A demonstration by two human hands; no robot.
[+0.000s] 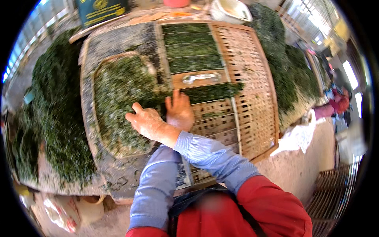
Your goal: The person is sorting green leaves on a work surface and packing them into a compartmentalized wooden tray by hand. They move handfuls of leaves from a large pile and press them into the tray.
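My forearms cross over the worktop. My left hand (179, 111) is spread with its fingers pointing away from me, at the left end of a strip of dark green material like seaweed (210, 93) in a wire-divided frame (234, 111). My right hand (145, 122) reaches across to the left, over a shallow tray of loose, wet green material (121, 86); its fingers are bent and apart, and nothing shows in them. A wooden board (177, 80) with a clear handle (201, 77) lies across the frame just beyond the strip. Filled green sections (191, 49) lie beyond it.
A woven lattice panel (251, 115) lies under the frame and to its right. Large dark green heaps stand at left (59, 118) and right (275, 59). A white basket (231, 11) is at the back. A white cloth (297, 136) hangs at right, and another person (337, 105) is farther off.
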